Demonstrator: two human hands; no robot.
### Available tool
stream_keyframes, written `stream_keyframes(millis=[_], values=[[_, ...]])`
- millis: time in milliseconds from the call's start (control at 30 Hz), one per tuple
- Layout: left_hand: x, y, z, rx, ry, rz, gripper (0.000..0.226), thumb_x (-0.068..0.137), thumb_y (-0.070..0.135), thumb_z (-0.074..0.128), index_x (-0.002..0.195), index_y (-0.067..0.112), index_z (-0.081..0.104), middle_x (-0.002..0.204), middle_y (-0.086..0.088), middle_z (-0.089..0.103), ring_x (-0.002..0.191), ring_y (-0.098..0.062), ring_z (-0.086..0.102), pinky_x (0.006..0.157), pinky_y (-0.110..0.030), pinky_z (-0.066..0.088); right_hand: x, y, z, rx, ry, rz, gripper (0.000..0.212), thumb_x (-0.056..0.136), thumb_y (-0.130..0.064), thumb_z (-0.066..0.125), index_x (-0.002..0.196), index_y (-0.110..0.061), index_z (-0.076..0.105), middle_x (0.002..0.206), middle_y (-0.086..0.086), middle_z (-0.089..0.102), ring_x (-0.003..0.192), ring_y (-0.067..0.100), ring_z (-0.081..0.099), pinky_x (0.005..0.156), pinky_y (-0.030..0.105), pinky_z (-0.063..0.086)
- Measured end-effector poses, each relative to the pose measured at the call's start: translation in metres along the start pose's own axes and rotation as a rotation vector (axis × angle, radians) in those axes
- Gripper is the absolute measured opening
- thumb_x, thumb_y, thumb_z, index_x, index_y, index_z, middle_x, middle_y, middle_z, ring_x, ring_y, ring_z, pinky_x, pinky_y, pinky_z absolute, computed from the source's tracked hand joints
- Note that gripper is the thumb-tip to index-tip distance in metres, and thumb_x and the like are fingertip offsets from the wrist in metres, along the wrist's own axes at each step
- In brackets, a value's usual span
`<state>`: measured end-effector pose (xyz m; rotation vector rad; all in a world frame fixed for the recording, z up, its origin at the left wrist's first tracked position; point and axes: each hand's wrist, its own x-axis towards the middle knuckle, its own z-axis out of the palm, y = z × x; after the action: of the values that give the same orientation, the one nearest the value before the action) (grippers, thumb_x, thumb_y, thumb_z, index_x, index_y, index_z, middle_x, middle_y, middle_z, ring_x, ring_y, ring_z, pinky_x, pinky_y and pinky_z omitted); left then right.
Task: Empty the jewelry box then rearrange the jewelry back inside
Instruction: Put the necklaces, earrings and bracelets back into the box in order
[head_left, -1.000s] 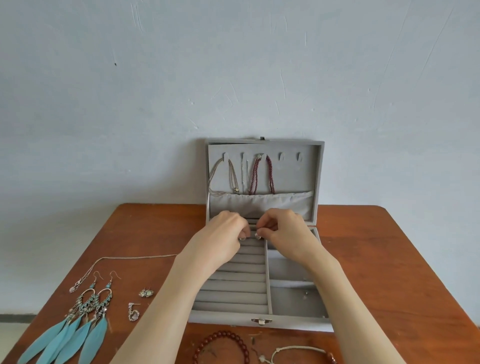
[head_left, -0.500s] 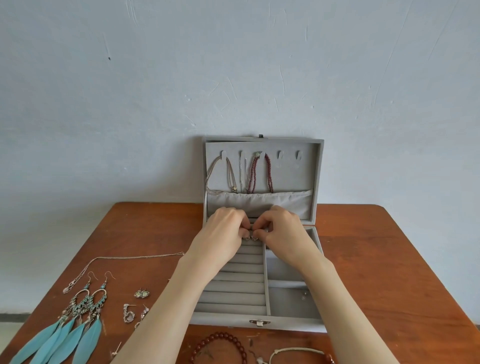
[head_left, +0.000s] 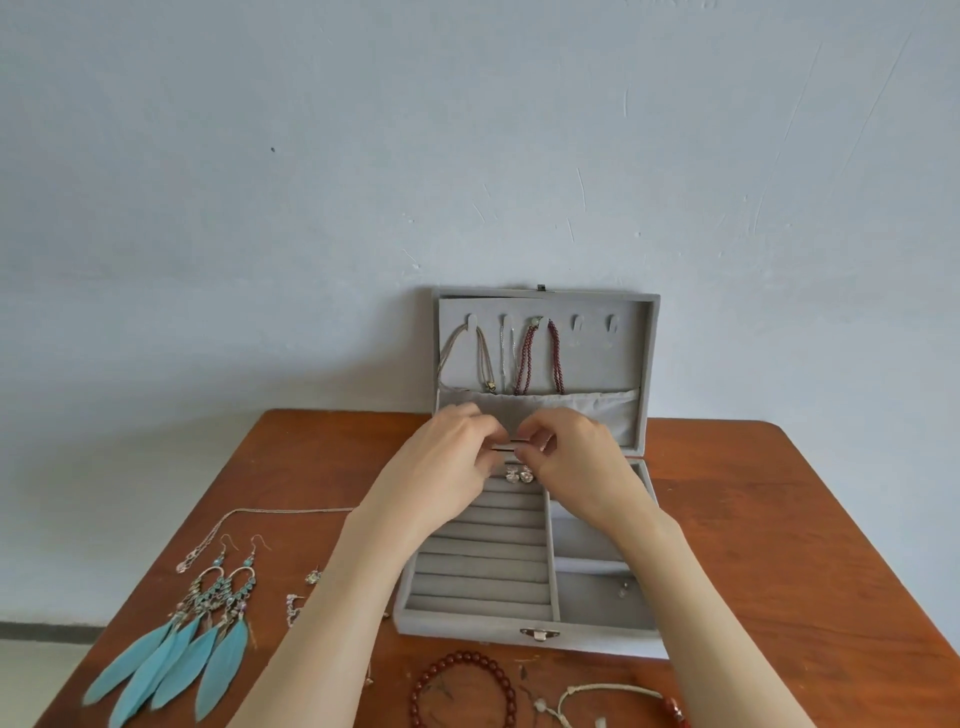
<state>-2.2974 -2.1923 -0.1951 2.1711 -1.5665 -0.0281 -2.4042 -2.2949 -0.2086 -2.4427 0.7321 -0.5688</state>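
Jewelry box (head_left: 524, 631), hands lifted, stud earrings (head_left: 519, 474) uncovered

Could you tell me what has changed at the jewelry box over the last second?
Both hands have lifted slightly off the ring rolls: the left hand and right hand now have their fingertips raised, uncovering a pair of small sparkly studs seated in the back roll. Whether either hand holds anything is unclear. The jewelry box, the hanging necklaces and the feather earrings stayed as they were.

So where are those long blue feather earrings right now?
The feather earrings lie flat on the wooden table at the lower left of the head view, left of the open jewelry box and just below a thin silver chain.
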Motion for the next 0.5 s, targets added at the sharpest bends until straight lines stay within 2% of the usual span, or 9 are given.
stream_keyframes(millis=[100,200,333,433,500], values=[[-0.027,-0.008,-0.014,-0.086,0.124,0.003,0.024,0.092,0.018,0.052,0.114,0.017,0.061,0.103,0.006,0.057,0.099,-0.007,0.052,0.085,-0.02,0.041,-0.008,-0.025,0.003,0.044,0.03,-0.09,0.02,0.089,-0.018,0.054,0.107,-0.014,0.062,0.095,0.002,0.065,0.092,0.017,0.058,0.084,0.028,0.045],[-0.063,-0.036,-0.019,-0.1,0.225,-0.092,0.019,0.09,0.015,0.055,0.106,0.019,0.065,0.097,0.007,0.061,0.093,-0.009,0.055,0.081,-0.02,0.042,-0.021,-0.052,0.018,0.076,-0.02,-0.206,0.021,0.091,-0.018,0.052,0.109,-0.014,0.062,0.098,0.001,0.064,0.094,0.017,0.058,0.086,0.031,0.045],[-0.102,-0.077,-0.034,-0.128,0.109,-0.316,0.015,0.089,0.016,0.058,0.09,0.028,0.067,0.092,0.013,0.064,0.084,-0.004,0.055,0.075,-0.012,0.037,-0.04,-0.08,0.056,0.011,-0.173,-0.334,0.022,0.092,-0.022,0.049,0.11,-0.018,0.063,0.104,0.001,0.062,0.101,0.018,0.054,0.094,0.034,0.039],[-0.118,-0.092,-0.042,-0.163,-0.015,-0.436,0.017,0.088,0.02,0.059,0.082,0.036,0.062,0.094,0.014,0.064,0.09,-0.007,0.055,0.083,-0.022,0.042,-0.046,-0.092,0.079,-0.166,-0.224,-0.354,0.025,0.094,-0.028,0.046,0.112,-0.024,0.062,0.113,-0.002,0.06,0.11,0.018,0.046,0.097,0.034,0.027],[-0.123,-0.096,-0.044,-0.187,-0.091,-0.482,0.013,0.088,0.023,0.06,0.083,0.036,0.063,0.095,0.014,0.063,0.09,-0.004,0.054,0.078,-0.022,0.041,-0.045,-0.096,0.086,-0.222,-0.223,-0.345,0.025,0.093,-0.029,0.047,0.112,-0.025,0.063,0.113,-0.003,0.06,0.111,0.018,0.044,0.096,0.034,0.023]])
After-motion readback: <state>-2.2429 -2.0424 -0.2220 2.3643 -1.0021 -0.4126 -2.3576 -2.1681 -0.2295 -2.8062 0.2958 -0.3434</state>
